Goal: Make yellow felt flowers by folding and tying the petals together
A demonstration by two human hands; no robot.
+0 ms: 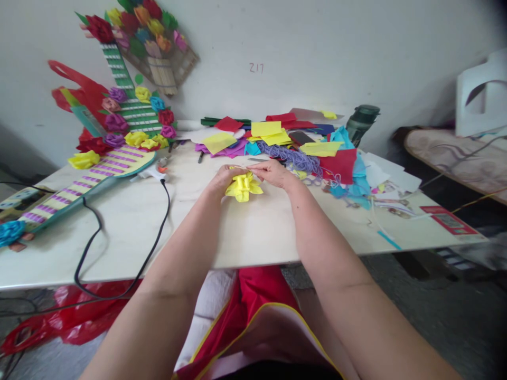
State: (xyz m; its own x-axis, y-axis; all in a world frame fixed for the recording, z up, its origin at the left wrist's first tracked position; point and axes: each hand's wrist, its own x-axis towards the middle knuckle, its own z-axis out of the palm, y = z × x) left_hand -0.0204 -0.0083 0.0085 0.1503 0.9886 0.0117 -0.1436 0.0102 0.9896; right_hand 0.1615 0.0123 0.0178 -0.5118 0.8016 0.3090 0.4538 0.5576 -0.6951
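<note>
Between my hands, over the middle of the table (253,237), is a yellow paper flower (243,187) with its petals spread toward me. My left hand (226,178) is closed on the flower's left and far side. My right hand (270,173) pinches at its far edge, the fingertips close to those of my left hand; what lies in that pinch is too small to make out. Just beyond my fingers lie scissors (258,159), partly hidden, and a tangle of purple yarn (291,157).
Stacked colored paper (266,129) and a dark green bottle (361,122) stand at the back. On the left is a decorated board (91,177) with paper flowers, near a hot glue gun (154,171) whose black cable (166,211) crosses the table edge. A red plastic bag (83,311) lies below.
</note>
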